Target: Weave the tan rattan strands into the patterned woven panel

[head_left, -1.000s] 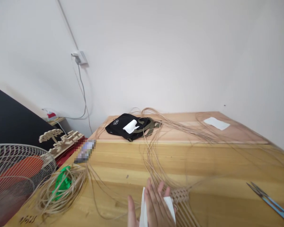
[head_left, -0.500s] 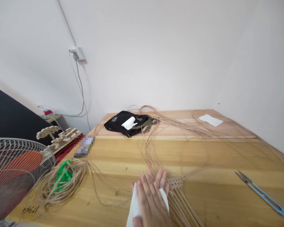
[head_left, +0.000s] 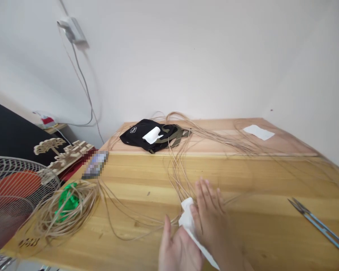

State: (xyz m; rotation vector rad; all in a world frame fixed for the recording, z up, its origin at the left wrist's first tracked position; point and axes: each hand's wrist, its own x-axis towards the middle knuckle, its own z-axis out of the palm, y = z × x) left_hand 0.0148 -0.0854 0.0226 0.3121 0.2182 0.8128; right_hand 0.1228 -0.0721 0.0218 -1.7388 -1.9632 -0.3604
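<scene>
Left hand (head_left: 182, 251): open, palm up.
Right hand (head_left: 210, 215): fingers straight, gripping or not, can't tell!
White tissue (head_left: 187, 216): one, sandwiched right between both hands!
Other tissues (head_left: 259, 132): two, farther back.

**Pale wall (head_left: 192, 60) behind a wooden table (head_left: 124, 199)**

The tabletop shows 2 tones: yellowish grain in front, a pinker strip along the wall. Upper left, 2 cables (head_left: 90, 102) hang from a wall socket (head_left: 78, 30). At far left stand a dark panel (head_left: 11, 131) and a wire-grilled fan (head_left: 19, 188). Soft light casts faint shadows.
</scene>
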